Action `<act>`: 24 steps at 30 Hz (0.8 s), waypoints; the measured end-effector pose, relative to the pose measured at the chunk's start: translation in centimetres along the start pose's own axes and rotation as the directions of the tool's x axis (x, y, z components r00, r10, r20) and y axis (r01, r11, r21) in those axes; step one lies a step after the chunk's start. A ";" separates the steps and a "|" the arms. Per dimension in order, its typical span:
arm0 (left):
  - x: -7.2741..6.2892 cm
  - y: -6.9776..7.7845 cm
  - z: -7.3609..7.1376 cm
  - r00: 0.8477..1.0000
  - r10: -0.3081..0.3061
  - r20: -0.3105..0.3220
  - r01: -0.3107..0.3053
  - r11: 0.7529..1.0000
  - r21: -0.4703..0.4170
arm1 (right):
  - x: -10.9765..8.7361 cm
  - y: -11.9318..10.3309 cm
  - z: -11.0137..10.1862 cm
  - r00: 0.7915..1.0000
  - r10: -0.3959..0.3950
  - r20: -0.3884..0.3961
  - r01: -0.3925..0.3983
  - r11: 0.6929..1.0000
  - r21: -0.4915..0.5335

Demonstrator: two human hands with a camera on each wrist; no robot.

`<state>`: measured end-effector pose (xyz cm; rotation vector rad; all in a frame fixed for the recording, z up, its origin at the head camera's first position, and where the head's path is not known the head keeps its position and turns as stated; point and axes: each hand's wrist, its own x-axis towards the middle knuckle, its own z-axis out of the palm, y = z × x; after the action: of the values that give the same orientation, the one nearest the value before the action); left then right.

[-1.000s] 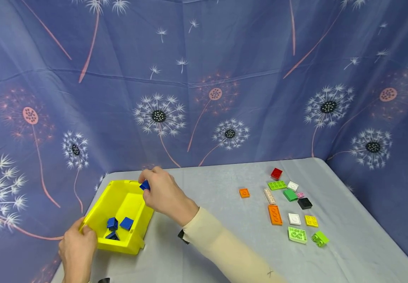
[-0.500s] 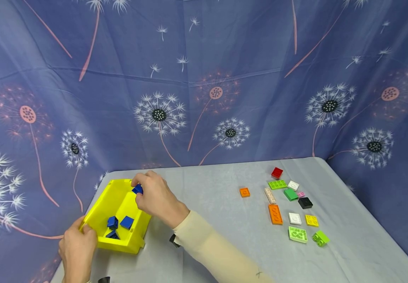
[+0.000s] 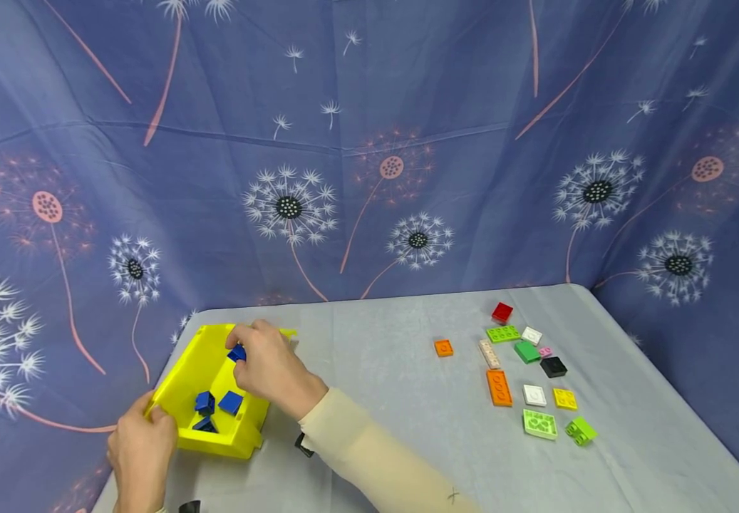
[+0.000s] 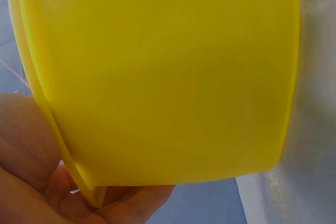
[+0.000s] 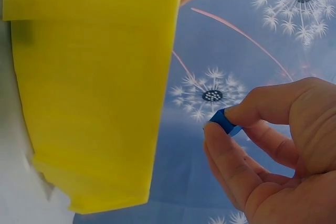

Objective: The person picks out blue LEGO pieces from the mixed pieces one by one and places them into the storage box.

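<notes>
A yellow bin (image 3: 202, 446) stands at the left of the table, with several blue bricks (image 3: 231, 403) lying inside near its front. My left hand (image 3: 142, 449) grips the bin's front left corner; in the left wrist view the thumb and fingers (image 4: 139, 205) wrap its rim. Over the bin's right side, my right hand (image 3: 273, 367) pinches a blue toy brick (image 3: 236, 353) between thumb and fingertips. The right wrist view shows that brick (image 5: 226, 123) above the rim level, apart from the bin wall (image 5: 94, 87).
Loose bricks lie at the table's right: an orange plate (image 3: 499, 388), a small orange piece (image 3: 443, 348), a red brick (image 3: 502, 313), a black one (image 3: 554, 367), a light green one (image 3: 539, 424) and several others. A patterned blue cloth (image 3: 369, 142) hangs behind the table.
My right hand has moved left with the blue brick, from the bin's right edge to over its inside. The left hand keeps its grip on the corner.
</notes>
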<state>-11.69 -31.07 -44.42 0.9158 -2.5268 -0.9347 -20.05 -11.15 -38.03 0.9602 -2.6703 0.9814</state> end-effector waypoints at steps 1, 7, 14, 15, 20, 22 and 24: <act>0.0 0.0 0.0 1.000 -0.003 0.000 0.003 1.000 0.000 | 0.0 0.0 0.2 1.000 0.004 0.007 -0.004 1.000 -0.001; 0.0 0.0 -0.1 1.000 -0.017 0.004 0.017 1.000 0.001 | 0.1 -0.3 1.1 0.999 0.009 0.038 -0.008 1.000 -0.016; 0.1 0.0 0.0 1.000 -0.019 0.007 0.019 1.000 0.004 | 0.0 -0.7 1.7 0.998 0.024 0.066 -0.021 0.999 -0.046; 0.1 0.0 0.0 1.000 -0.012 0.001 0.012 1.000 0.003 | 0.0 -0.7 1.7 0.997 0.029 0.071 -0.026 0.998 -0.051; 0.1 -0.1 0.0 1.000 0.003 -0.002 -0.003 1.000 0.002 | -0.1 -1.0 1.9 0.992 0.072 0.102 -0.068 0.997 -0.045; 0.1 -0.1 0.0 1.000 0.002 0.003 -0.002 1.000 0.002 | -0.1 -1.0 2.0 0.991 0.080 0.107 -0.076 0.996 -0.040; 0.1 0.0 -0.1 1.000 0.002 0.005 -0.002 1.000 0.003 | -0.2 -0.9 2.0 0.992 0.075 0.101 -0.071 0.997 -0.040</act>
<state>-11.72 -31.19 -44.40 0.9122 -2.5336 -0.9346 -19.20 -12.86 -39.20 0.9362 -2.8159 0.9182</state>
